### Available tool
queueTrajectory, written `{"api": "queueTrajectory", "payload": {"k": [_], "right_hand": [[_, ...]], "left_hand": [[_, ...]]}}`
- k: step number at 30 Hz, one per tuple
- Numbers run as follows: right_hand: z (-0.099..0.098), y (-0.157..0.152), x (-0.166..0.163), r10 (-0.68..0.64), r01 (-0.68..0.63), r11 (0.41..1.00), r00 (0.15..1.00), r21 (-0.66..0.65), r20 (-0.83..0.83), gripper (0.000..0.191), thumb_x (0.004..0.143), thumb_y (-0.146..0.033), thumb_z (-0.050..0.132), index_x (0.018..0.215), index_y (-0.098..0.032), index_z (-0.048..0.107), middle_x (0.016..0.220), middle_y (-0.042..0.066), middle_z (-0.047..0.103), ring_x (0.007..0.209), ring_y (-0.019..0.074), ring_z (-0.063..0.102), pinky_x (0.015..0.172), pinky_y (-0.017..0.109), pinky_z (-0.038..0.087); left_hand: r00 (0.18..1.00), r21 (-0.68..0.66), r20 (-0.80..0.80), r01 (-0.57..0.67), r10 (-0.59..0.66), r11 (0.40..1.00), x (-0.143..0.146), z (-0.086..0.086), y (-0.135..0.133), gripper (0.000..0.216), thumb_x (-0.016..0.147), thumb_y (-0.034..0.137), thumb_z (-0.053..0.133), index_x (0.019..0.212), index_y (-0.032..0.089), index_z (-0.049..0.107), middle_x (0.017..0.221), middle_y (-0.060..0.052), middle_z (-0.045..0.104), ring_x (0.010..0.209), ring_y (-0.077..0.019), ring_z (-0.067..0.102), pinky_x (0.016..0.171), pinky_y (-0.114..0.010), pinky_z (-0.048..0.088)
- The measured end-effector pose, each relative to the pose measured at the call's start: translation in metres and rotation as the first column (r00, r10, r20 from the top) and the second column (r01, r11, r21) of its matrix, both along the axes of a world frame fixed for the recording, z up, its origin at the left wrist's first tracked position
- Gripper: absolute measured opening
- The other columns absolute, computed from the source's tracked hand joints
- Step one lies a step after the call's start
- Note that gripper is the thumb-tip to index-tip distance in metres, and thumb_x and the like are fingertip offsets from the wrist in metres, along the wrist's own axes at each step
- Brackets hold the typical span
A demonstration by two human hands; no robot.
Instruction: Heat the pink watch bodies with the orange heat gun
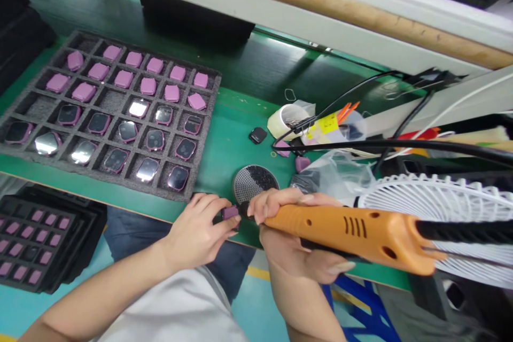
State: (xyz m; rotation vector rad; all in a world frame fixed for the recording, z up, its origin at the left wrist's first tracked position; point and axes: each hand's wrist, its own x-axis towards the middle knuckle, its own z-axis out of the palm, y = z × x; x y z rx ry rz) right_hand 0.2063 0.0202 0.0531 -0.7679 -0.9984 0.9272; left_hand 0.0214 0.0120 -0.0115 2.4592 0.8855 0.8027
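My left hand (202, 227) pinches a small pink watch case (230, 212) at the front edge of the green bench (224, 139). My right hand (292, 235) is wrapped round an orange electric screwdriver (360, 232), its black tip touching the pink case. A grey foam tray (206, 133) at the left holds several pink watch cases, some face down, some with shiny screens up. Just behind my hands sits a round metal dish (252, 183) with tiny dark screws.
A white fan guard (436, 208) is at the right under black cables (401, 145). A tape roll (286, 119), a clear plastic bag (336, 171), loose pink parts (302, 162) and a small black part (257, 135) lie behind. A stack of black trays (36, 240) sits lower left.
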Motion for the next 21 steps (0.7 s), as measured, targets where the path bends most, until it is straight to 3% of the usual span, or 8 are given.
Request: {"api": "queueTrajectory", "payload": {"k": [21], "right_hand": [[-0.0042, -0.0021, -0.0069, 0.019, -0.018, 0.999, 1.000, -0.029, 0.022, 0.055, 0.089, -0.081, 0.076, 0.120, -0.037, 0.071, 0.083, -0.004, 0.070, 0.061, 0.0181, 0.064, 0.057, 0.036, 0.056]], "left_hand": [[1.000, -0.010, 0.014, -0.023, 0.023, 1.000, 0.0021, -0.0018, -0.0024, 0.021, 0.110, 0.026, 0.068, 0.127, 0.023, 0.079, 0.130, -0.013, 0.073, 0.116, -0.0302, 0.066, 0.096, -0.048, 0.054]]}}
